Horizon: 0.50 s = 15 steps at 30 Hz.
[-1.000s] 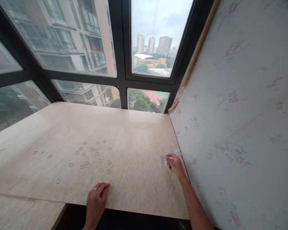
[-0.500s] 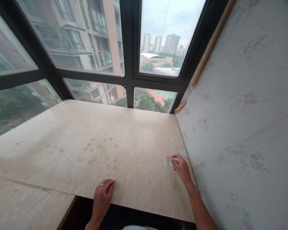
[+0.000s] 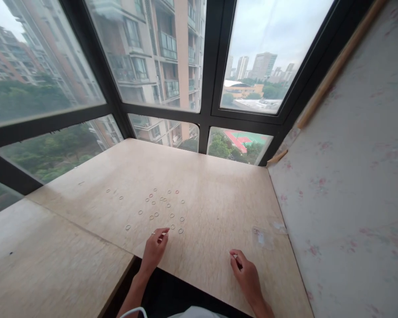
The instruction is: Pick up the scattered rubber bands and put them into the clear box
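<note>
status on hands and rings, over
Left hand beside rings, hold unclear. Right hand well apart, hold unclear. Clear packets beyond right hand, out of the way.

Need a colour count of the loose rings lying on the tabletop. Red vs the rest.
Red-tinted rings: 2
Other rings, greyish or pale: 18
Total: 20; the rings are small, so finer shades within the second group cannot be told.
</note>
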Each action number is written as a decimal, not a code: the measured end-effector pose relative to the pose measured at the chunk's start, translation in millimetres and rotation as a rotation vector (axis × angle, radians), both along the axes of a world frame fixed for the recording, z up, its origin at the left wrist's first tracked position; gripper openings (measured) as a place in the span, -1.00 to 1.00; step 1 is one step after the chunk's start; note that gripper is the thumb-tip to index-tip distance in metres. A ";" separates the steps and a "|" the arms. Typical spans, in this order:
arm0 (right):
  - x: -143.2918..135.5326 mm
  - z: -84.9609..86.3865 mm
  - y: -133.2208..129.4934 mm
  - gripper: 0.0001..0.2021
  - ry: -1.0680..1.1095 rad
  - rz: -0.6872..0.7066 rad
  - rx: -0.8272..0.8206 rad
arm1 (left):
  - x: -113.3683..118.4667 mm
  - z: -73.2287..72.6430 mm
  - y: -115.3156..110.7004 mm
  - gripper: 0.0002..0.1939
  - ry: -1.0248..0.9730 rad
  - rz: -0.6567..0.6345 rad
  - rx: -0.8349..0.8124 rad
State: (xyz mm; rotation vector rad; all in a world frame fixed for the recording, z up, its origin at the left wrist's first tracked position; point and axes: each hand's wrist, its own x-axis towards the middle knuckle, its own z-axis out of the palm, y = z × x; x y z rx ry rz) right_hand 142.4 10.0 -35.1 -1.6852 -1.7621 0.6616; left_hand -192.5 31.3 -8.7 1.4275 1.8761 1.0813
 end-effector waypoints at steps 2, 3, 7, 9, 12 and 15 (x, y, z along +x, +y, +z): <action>-2.7 -5.1 -1.8 -0.65 -0.037 -0.014 0.025 | -8.5 6.8 13.3 -0.63 0.012 0.014 -0.006; -3.4 -7.0 -1.8 -0.64 -0.050 -0.028 0.036 | -12.2 10.2 20.7 -0.63 0.014 0.023 -0.012; -4.6 -11.8 1.8 -0.62 -0.104 -0.087 0.087 | -20.1 20.9 55.3 -0.62 0.016 0.032 -0.079; -5.3 -13.3 4.1 -0.62 -0.140 -0.096 0.094 | -19.9 23.7 75.6 -0.63 0.069 0.004 -0.113; -6.4 -15.4 6.0 -0.63 -0.166 -0.091 0.090 | -16.8 25.3 109.3 -0.66 0.171 -0.036 -0.122; -6.9 -17.2 6.7 -0.63 -0.171 -0.092 0.098 | -14.2 24.3 144.4 -0.65 0.271 -0.073 -0.123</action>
